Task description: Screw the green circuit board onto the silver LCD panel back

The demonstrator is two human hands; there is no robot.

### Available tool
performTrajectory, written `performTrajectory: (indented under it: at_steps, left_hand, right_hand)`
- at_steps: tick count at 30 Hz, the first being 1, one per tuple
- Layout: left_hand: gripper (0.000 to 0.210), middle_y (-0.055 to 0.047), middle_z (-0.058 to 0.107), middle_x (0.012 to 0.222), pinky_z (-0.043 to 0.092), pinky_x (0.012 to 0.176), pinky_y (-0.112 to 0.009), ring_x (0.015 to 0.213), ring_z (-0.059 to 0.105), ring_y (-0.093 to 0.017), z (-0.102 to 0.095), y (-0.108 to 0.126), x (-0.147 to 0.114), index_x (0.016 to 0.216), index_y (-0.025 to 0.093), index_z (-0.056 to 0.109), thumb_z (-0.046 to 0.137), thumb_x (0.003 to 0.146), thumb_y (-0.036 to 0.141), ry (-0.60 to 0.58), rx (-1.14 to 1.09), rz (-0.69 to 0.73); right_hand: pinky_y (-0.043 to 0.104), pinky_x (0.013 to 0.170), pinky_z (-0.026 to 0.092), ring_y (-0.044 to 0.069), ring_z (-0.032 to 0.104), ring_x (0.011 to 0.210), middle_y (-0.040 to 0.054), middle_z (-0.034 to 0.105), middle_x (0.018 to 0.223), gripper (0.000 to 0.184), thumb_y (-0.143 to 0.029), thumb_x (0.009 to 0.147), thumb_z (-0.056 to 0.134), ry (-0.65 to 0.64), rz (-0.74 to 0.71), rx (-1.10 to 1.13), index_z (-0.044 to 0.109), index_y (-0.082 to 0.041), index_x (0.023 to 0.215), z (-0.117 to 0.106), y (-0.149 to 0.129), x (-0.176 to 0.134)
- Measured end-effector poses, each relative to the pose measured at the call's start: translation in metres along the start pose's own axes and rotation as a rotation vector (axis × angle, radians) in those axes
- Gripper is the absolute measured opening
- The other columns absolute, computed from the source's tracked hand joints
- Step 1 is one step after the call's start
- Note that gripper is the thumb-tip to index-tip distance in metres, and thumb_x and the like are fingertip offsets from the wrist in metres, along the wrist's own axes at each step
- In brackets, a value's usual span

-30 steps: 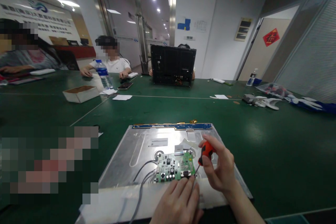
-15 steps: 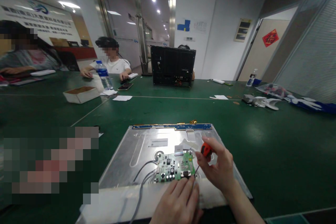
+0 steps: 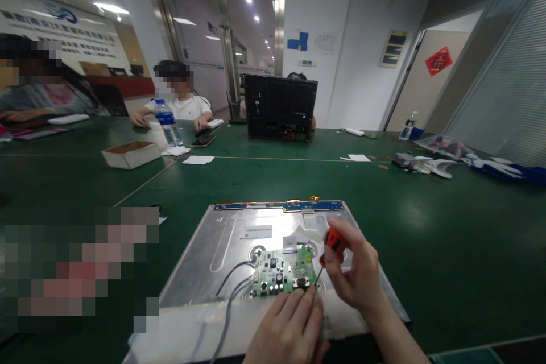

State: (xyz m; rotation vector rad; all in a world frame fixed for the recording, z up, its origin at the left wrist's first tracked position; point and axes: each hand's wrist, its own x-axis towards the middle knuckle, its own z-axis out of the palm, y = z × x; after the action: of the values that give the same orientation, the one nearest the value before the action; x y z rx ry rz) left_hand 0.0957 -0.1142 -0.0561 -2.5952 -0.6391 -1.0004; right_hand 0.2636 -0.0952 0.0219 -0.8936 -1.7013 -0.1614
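Note:
My right hand (image 3: pixel 356 273) is closed round the red and black handle of a screwdriver (image 3: pixel 333 242). The screwdriver leans, its thin shaft running down to the lower right corner of a green circuit board (image 3: pixel 284 270). Right at that corner lies my left hand (image 3: pixel 288 324), fingers together and bent over the board's lower edge; its thumb and whatever it may pinch are hidden. The board sits on the silver metal back of a flat display panel (image 3: pixel 230 239). Grey cables (image 3: pixel 232 301) run from the board's left side, across a whitish strip (image 3: pixel 187 327) along the panel's near edge.
A blue strip board (image 3: pixel 281 206) edges the panel's far side. Across the green table (image 3: pixel 447 239) stand a black monitor (image 3: pixel 281 105), a white box (image 3: pixel 131 155) and a water bottle (image 3: pixel 168 122). Gloves (image 3: pixel 503 168) lie at right. Other people (image 3: pixel 181 99) sit opposite.
My right hand's grip on the screwdriver has shifted: the thumb has moved and more of the red handle shows. My left hand and the circuit board stay in place.

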Motion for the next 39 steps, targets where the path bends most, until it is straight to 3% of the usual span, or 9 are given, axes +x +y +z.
performTrajectory:
  at_steps: [6,14,22,30,36,39]
  left_hand:
    - [0.024,-0.013,0.071,0.106,0.052,0.078,-0.035,0.089,0.066,-0.024,-0.0018,0.0001,0.0021,0.106,0.011,0.063,0.046,0.096,0.024,0.021,-0.009,-0.003]
    - [0.025,-0.014,0.07,0.107,0.052,0.078,-0.036,0.091,0.065,-0.024,0.0007,0.0006,-0.0012,0.11,0.011,0.062,0.048,0.094,0.025,-0.007,-0.01,-0.008]
    - [0.023,-0.012,0.07,0.102,0.05,0.08,-0.034,0.089,0.064,-0.023,0.004,0.0003,-0.002,0.108,0.01,0.062,0.053,0.093,0.026,0.042,0.0,0.001]
    - [0.022,-0.011,0.071,0.103,0.051,0.078,-0.034,0.088,0.065,-0.023,-0.0018,0.0007,0.0023,0.106,0.011,0.062,0.048,0.096,0.024,0.036,-0.023,-0.003]
    - [0.025,-0.011,0.071,0.102,0.052,0.077,-0.035,0.087,0.065,-0.023,-0.0006,0.0011,0.0017,0.106,0.01,0.063,0.046,0.097,0.026,0.039,-0.015,-0.001]
    - [0.026,-0.011,0.071,0.101,0.052,0.076,-0.035,0.086,0.065,-0.023,0.0012,0.001,0.0009,0.106,0.01,0.063,0.046,0.097,0.028,0.042,-0.014,-0.002]
  right_hand:
    - [0.023,0.048,0.042,0.011,0.045,0.048,-0.0069,0.053,0.065,0.038,-0.015,0.09,0.059,0.046,-0.061,-0.019,0.049,-0.025,0.125,0.0039,0.0027,-0.002]
    - [0.024,0.047,0.045,0.013,0.054,0.058,0.0002,0.061,0.079,0.045,-0.015,0.09,0.049,-0.059,0.011,0.053,0.046,-0.023,0.135,0.0006,-0.0001,-0.0003]
    - [0.023,0.046,0.042,0.01,0.048,0.045,-0.0064,0.057,0.068,0.031,-0.016,0.091,0.055,0.023,-0.014,-0.092,0.051,-0.025,0.12,0.0036,0.0017,-0.0013]
    - [0.025,0.046,0.045,0.011,0.052,0.045,-0.0065,0.058,0.065,0.03,-0.025,0.094,0.058,0.044,-0.052,-0.109,0.048,-0.025,0.123,0.0056,0.0023,-0.0017]
    - [0.024,0.048,0.047,0.014,0.061,0.065,0.0077,0.065,0.099,0.04,-0.016,0.092,0.047,-0.021,0.002,0.061,0.05,-0.023,0.131,-0.0019,-0.0007,-0.0014]
    - [0.025,0.05,0.048,0.014,0.06,0.065,0.0054,0.065,0.094,0.046,-0.013,0.09,0.046,-0.05,0.004,0.112,0.048,-0.023,0.135,-0.0035,-0.0007,-0.0002]
